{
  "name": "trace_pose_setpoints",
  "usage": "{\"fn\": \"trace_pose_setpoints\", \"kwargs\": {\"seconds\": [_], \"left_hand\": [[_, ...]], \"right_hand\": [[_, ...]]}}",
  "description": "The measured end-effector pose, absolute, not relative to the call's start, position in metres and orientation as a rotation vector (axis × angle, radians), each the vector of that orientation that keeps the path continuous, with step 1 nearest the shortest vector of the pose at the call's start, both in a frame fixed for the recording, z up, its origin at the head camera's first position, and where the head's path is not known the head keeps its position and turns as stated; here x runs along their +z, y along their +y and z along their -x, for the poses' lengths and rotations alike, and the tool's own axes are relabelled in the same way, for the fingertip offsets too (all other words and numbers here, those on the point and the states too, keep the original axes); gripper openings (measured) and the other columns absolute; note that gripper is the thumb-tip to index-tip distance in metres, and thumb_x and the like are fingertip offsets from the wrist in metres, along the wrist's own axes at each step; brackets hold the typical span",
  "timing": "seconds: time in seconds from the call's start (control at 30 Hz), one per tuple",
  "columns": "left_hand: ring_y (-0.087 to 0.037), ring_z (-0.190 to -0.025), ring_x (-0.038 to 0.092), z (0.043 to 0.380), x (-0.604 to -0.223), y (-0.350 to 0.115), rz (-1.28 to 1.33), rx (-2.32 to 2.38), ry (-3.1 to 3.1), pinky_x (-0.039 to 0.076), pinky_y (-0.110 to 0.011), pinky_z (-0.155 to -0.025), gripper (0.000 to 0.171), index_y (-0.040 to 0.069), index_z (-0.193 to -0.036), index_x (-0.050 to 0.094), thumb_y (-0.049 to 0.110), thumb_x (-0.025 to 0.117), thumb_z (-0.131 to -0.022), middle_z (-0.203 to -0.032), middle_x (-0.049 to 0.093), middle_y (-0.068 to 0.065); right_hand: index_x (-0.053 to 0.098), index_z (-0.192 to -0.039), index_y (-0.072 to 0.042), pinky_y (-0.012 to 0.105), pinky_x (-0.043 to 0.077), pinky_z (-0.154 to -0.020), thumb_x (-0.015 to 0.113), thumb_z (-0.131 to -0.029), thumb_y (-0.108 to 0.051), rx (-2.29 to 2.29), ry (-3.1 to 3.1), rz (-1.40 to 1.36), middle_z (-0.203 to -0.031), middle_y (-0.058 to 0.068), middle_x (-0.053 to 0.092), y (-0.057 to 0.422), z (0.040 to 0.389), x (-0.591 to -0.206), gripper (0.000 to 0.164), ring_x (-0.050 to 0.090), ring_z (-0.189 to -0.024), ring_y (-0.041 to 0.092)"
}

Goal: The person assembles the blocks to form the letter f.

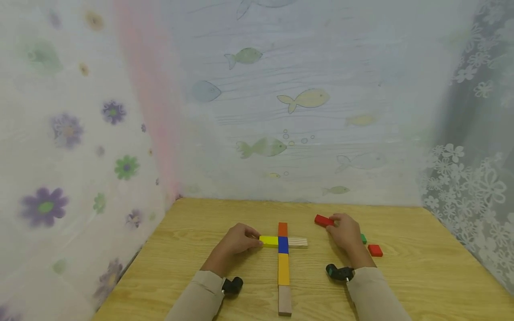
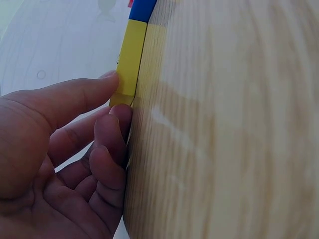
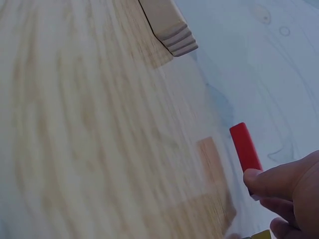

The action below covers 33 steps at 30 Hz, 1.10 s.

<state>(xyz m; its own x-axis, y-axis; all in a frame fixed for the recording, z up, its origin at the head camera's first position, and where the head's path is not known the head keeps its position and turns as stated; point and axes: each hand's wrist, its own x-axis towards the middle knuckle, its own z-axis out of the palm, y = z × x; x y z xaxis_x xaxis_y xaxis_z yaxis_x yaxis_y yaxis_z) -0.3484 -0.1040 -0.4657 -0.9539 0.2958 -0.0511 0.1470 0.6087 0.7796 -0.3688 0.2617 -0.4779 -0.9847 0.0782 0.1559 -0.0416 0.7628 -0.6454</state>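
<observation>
My left hand pinches the outer end of a bright yellow block, which lies on the table against a blue block. Seen from the left wrist, the thumb rests on that yellow block's side and the other fingers curl by its end. My right hand holds a red block by one end between thumb and fingers, raised off the tabletop. The blue block is the middle of a cross: an orange block above, a plain wood block to the right, an amber block below.
A brownish wood block ends the cross's long arm near me. Right of my right hand lie a small red block and a partly hidden green block. Behind the wooden table hangs a fish-patterned curtain.
</observation>
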Motion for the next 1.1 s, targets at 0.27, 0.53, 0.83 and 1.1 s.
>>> {"fn": "trace_pose_setpoints", "kwargs": {"seconds": [0.27, 0.53, 0.83, 1.1], "left_hand": [[-0.016, -0.084, 0.064, 0.349, -0.47, -0.106, -0.394, 1.287, 2.639, 0.055, -0.032, -0.072, 0.031, 0.011, -0.116, 0.078, 0.026, 0.082, -0.09, -0.105, 0.074, -0.003], [-0.017, -0.084, 0.064, 0.35, -0.47, -0.105, -0.375, 1.278, 2.647, 0.055, -0.032, -0.072, 0.03, 0.011, -0.115, 0.079, 0.027, 0.082, -0.09, -0.105, 0.074, -0.004], [-0.016, -0.084, 0.063, 0.352, -0.47, -0.107, -0.392, 1.273, 2.651, 0.055, -0.032, -0.072, 0.03, 0.012, -0.114, 0.079, 0.028, 0.082, -0.089, -0.103, 0.073, -0.002], [-0.017, -0.086, 0.063, 0.352, -0.469, -0.106, -0.401, 1.278, 2.646, 0.055, -0.033, -0.073, 0.029, 0.012, -0.115, 0.078, 0.027, 0.082, -0.09, -0.104, 0.073, -0.003]], "right_hand": [[0.066, -0.133, 0.001, 0.064, 0.043, -0.107, 0.069, -0.096, -0.017, 1.013, -2.793, 0.054, -0.142, 0.03, 0.058, 0.26, 0.367, -0.476, 0.041, 0.049, -0.135, 0.052], [0.07, -0.129, -0.001, 0.063, 0.046, -0.105, 0.069, -0.095, -0.015, 0.936, -2.783, -0.043, -0.137, 0.027, 0.063, 0.26, 0.372, -0.474, 0.037, 0.053, -0.132, 0.048], [0.071, -0.129, -0.001, 0.059, 0.048, -0.104, 0.069, -0.097, -0.012, 0.929, -2.794, -0.16, -0.134, 0.021, 0.065, 0.255, 0.378, -0.455, 0.034, 0.055, -0.13, 0.043], [0.075, -0.122, 0.001, 0.055, 0.051, -0.099, 0.075, -0.093, -0.011, 0.744, -2.827, -0.266, -0.12, 0.019, 0.07, 0.246, 0.389, -0.443, 0.031, 0.062, -0.112, 0.037]]}}
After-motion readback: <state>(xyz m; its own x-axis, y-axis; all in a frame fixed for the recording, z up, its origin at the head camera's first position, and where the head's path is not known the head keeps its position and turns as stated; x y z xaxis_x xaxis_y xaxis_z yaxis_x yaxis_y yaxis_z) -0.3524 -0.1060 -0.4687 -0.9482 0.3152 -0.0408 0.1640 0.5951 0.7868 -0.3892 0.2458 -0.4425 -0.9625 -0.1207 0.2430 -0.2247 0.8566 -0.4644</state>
